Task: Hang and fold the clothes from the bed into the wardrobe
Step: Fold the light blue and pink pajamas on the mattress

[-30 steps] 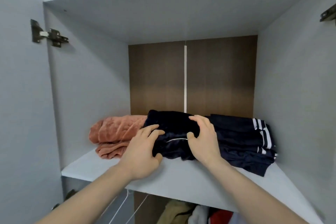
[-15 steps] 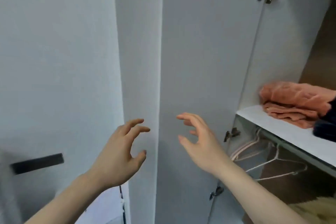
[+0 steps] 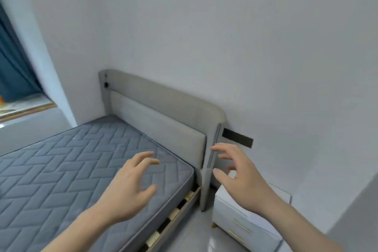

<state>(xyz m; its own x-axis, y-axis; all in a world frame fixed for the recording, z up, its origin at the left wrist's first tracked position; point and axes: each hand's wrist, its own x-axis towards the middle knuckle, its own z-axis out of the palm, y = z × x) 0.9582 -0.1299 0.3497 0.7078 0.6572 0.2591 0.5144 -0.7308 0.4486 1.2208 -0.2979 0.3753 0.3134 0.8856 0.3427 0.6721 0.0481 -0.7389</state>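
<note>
The bed (image 3: pixel 61 170) fills the lower left, its blue-grey quilted mattress bare in the part I see, with a grey padded headboard (image 3: pixel 163 116) against the wall. No clothes show in this view and the wardrobe is out of sight. My left hand (image 3: pixel 131 186) hovers over the mattress corner, fingers loosely spread and holding nothing. My right hand (image 3: pixel 237 174) floats in front of the headboard's end, fingers also spread and empty.
A white nightstand (image 3: pixel 245 217) with two drawers stands right of the bed against the wall. A dark plate (image 3: pixel 237 138) is on the wall above it. A blue curtain (image 3: pixel 12 71) hangs at the far left by a window sill.
My view swung left from the wardrobe shelf, past the wardrobe door, to the bed. Both hands let go of the dark folded garment on the shelf and now hang empty.
</note>
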